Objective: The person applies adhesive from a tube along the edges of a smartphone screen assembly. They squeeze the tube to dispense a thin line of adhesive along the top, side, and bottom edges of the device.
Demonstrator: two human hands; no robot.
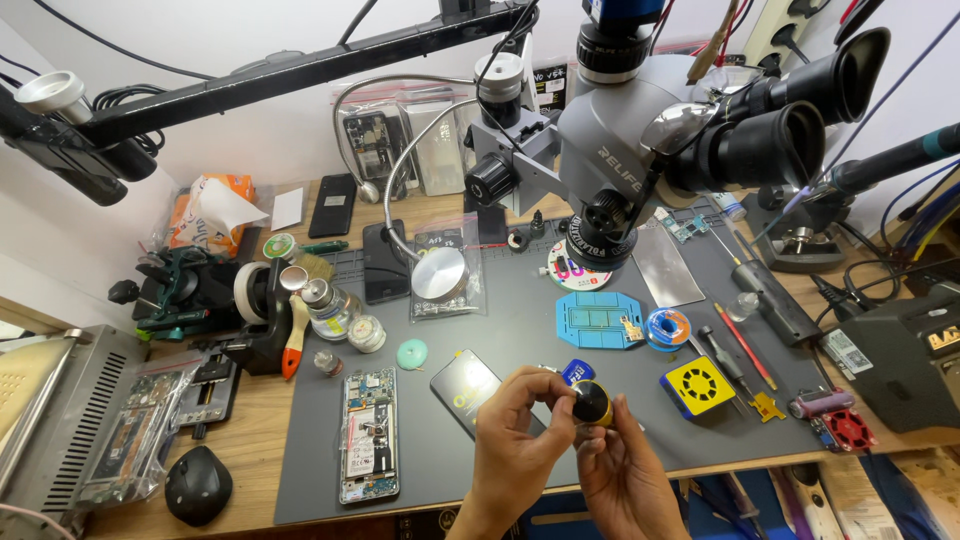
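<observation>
Item in hand: my left hand (pixel 520 440) and right hand (pixel 618 470) together clamp a small round brass-coloured tin with a black lid (pixel 592 403) (lid apparently being twisted) above the grey work mat (pixel 520 330), beside the opened phone (pixel 368 434); next calls for steady counter-grip.

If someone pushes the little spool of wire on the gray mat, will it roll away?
Probably not as it lies. The solder wire spool rests flat on its round face on the gray mat, so a push would likely slide it. The mat looks rubbery, which may slow it. Stood on edge, its round rims would likely let it roll. It looks small, probably light.
</observation>
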